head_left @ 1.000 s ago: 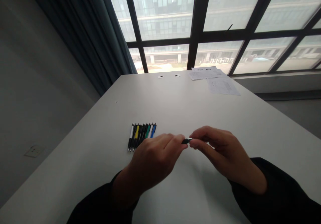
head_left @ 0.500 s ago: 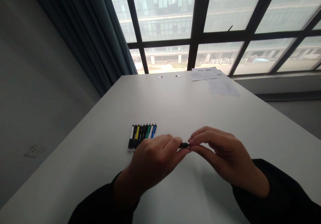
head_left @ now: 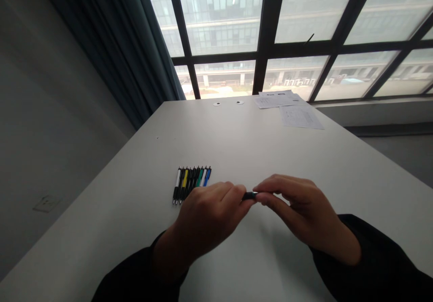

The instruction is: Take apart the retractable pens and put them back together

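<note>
My left hand [head_left: 213, 211] is closed around a dark pen [head_left: 249, 196], of which only a short black end shows past the fingers. At that end, thumb and fingertips of my right hand [head_left: 294, 207] pinch the pen's tip. The rest of the pen is hidden inside my left fist. Just behind my left hand lies a row of click pens [head_left: 189, 180], side by side, with white, yellow, black, green and blue barrels. My left hand covers the lower ends of some of them.
All this is on a white table [head_left: 216, 144]. Printed paper sheets [head_left: 301, 116] lie at its far right, and two small white discs [head_left: 217, 104] sit near the far edge. Beyond are a window and a dark curtain [head_left: 118, 35]; a wall socket [head_left: 47, 203] is at left.
The fingers of my right hand have shifted slightly at the pen's tip, their upper knuckles sitting a little lower. My left hand and the row of pens have stayed put.
</note>
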Demonstrator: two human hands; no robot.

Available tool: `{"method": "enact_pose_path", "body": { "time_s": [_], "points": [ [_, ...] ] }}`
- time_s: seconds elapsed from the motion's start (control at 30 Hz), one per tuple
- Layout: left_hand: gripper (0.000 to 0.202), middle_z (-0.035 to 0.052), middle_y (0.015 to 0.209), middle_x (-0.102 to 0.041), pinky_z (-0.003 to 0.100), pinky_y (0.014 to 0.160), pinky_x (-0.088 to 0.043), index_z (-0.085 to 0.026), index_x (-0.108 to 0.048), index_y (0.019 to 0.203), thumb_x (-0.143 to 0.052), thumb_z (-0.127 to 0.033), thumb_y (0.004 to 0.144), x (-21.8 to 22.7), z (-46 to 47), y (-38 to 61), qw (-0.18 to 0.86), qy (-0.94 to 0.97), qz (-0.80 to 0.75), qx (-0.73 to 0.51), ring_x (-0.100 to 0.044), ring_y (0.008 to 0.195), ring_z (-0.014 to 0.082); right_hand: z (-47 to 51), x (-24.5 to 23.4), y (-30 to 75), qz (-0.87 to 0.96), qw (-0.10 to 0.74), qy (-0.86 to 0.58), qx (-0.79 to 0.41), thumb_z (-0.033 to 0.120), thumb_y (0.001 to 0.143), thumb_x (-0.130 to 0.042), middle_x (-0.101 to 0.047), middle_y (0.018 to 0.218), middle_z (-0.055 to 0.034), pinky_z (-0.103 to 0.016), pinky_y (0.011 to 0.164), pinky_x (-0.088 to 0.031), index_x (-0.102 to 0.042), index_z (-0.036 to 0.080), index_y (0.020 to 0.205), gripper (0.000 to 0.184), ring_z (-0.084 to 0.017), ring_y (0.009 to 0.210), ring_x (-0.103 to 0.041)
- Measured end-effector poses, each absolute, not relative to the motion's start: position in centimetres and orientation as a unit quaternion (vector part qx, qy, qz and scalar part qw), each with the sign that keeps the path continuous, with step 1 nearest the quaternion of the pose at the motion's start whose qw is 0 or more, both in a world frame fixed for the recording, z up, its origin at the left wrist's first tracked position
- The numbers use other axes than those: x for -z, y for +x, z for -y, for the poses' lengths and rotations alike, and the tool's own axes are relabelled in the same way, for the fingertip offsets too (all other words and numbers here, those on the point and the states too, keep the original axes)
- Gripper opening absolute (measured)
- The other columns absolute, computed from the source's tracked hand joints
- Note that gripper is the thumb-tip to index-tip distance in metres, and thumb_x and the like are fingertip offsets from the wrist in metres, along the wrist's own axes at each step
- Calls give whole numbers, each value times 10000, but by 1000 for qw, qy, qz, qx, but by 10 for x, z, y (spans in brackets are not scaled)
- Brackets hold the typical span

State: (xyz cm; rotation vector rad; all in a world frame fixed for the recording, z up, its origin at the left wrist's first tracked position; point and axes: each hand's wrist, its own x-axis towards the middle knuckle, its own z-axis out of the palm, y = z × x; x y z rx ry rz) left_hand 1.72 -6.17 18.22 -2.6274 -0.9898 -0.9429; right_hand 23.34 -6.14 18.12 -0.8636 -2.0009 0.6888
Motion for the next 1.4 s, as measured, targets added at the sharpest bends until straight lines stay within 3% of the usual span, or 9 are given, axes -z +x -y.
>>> {"method": "enact_pose_path", "body": {
  "time_s": [0.2, 0.37, 0.87, 0.97, 1.07, 1.1, 1.23, 1.4],
  "points": [
    [137, -11, 703, -668, 282, 514, -446, -155, -624, 1014, -553, -271, 990, -182, 61, 17, 74, -889, 335, 303, -658, 589, 156, 61, -181, 232, 799, 446, -297, -275, 93, 917, -649, -733, 960, -44, -251, 769, -548, -709, 194, 1062, 187, -138, 863, -686],
    [126, -5, 719, -668, 284, 505, -442, -157, -622, 998, -537, -250, 992, -180, 61, 16, 73, -893, 338, 287, -664, 607, 158, 61, -182, 232, 798, 466, -282, -257, 40, 919, -610, -727, 1015, -49, -249, 791, -552, -716, 202, 993, 207, -136, 909, -688],
    [142, -28, 651, -584, 267, 492, -410, -172, -636, 847, -517, -100, 872, -181, 58, 18, 98, -888, 332, 302, -558, 543, 133, 62, -183, 235, 799, 437, -334, -242, 149, 913, -660, -720, 949, -23, -259, 761, -534, -677, 222, 1029, 138, -138, 852, -667],
    [155, -35, 619, -550, 269, 465, -378, -184, -635, 789, -517, -118, 864, -181, 58, 17, 111, -882, 346, 300, -500, 504, 130, 49, -176, 244, 821, 351, -402, -203, 184, 917, -631, -713, 916, -28, -254, 725, -515, -669, 206, 993, 88, -138, 800, -654],
    [160, -37, 618, -550, 265, 460, -363, -190, -636, 776, -516, -130, 863, -179, 60, 16, 109, -879, 358, 295, -476, 493, 124, 27, -157, 254, 834, 131, -512, -156, 136, 894, -576, -709, 880, -43, -276, 728, -481, -674, 185, 919, 112, -155, 765, -631],
    [161, -37, 620, -552, 263, 466, -364, -190, -634, 773, -514, -134, 866, -178, 60, 16, 107, -879, 361, 291, -477, 496, 122, 19, -148, 257, 831, 94, -526, -153, 115, 868, -577, -711, 853, -60, -293, 706, -465, -683, 173, 879, 122, -175, 753, -627],
    [173, -38, 617, -545, 266, 473, -358, -193, -615, 751, -506, -154, 879, -175, 60, 18, 103, -880, 373, 276, -480, 499, 122, 2, -117, 266, 826, 10, -537, -172, 68, 771, -596, -722, 775, -90, -288, 639, -422, -699, 159, 755, 138, -196, 703, -634],
    [170, -37, 622, -545, 270, 477, -354, -194, -611, 766, -500, -164, 891, -174, 60, 21, 100, -879, 379, 271, -487, 507, 124, 2, -106, 270, 827, -38, -529, -188, 45, 731, -592, -736, 778, -96, -272, 630, -406, -713, 158, 746, 167, -197, 718, -654]
  ]
}}
